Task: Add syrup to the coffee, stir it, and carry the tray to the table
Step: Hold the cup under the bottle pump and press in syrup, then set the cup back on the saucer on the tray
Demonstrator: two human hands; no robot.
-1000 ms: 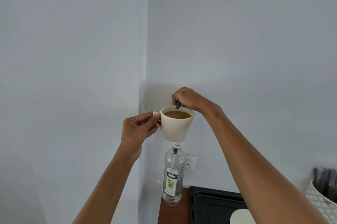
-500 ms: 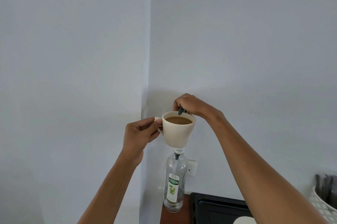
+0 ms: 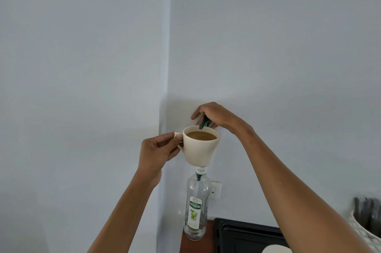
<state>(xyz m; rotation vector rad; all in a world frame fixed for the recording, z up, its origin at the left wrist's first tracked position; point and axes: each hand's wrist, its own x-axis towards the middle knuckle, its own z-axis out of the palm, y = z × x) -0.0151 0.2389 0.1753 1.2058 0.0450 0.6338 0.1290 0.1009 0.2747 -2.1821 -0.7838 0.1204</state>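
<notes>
A cream cup (image 3: 203, 152) filled with light brown coffee (image 3: 201, 135) is held up in the corner of two pale walls, directly above the neck of a Teisseire mojito syrup bottle (image 3: 195, 207). The cup's handle (image 3: 179, 135) is pinched between the thumb and bent fingers of the left hand (image 3: 158, 149). The dark green pump spout (image 3: 204, 123) is seen angled down to the cup's far rim and is covered by the right hand (image 3: 216, 115), whose fingers are curled over and around it. The bottle is stood upright on a brown wooden counter (image 3: 207, 238), just left of a black tray (image 3: 247, 238). A wall socket (image 3: 216, 190) is partly hidden behind the bottle. A white latticed basket (image 3: 362, 232) is seen at the right edge.
</notes>
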